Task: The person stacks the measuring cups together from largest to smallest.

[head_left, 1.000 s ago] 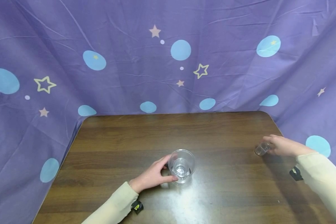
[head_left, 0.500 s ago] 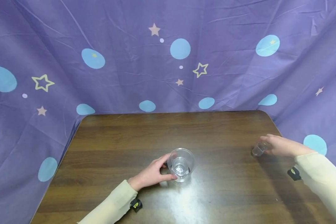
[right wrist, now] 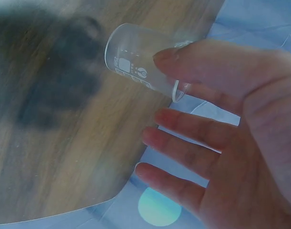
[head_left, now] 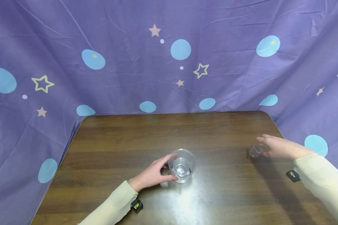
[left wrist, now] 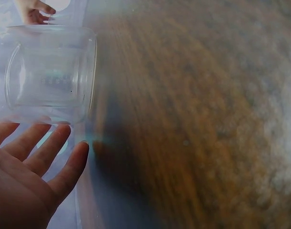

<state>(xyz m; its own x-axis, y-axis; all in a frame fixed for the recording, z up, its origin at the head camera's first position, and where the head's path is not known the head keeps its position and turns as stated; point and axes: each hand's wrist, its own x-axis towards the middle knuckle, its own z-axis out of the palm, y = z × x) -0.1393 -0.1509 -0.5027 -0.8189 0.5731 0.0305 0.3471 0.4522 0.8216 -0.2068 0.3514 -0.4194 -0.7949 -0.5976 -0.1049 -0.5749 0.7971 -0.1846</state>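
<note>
A large clear glass beaker (head_left: 189, 164) stands upright near the middle of the wooden table, with a smaller glass outline showing inside it. My left hand (head_left: 150, 176) holds its left side, thumb at the near wall and fingers along the far wall. In the left wrist view the fingertips touch the beaker (left wrist: 50, 81) wall. Toward the right edge of the table, my right hand (head_left: 283, 147) holds a small clear beaker (head_left: 254, 152). The right wrist view shows thumb and forefinger pinching this small beaker (right wrist: 131, 57) near its rim, white markings on its wall. The other fingers extend free below.
Brown wooden table (head_left: 124, 134) surface lies under both hands. A purple curtain (head_left: 129, 62) with stars and blue dots hangs round the back and sides. Each cream sleeve (head_left: 318, 172) has a small black device (head_left: 293, 175) at the wrist.
My right hand has moved a little to the left with the small beaker. The left hand and the large beaker hold their place.
</note>
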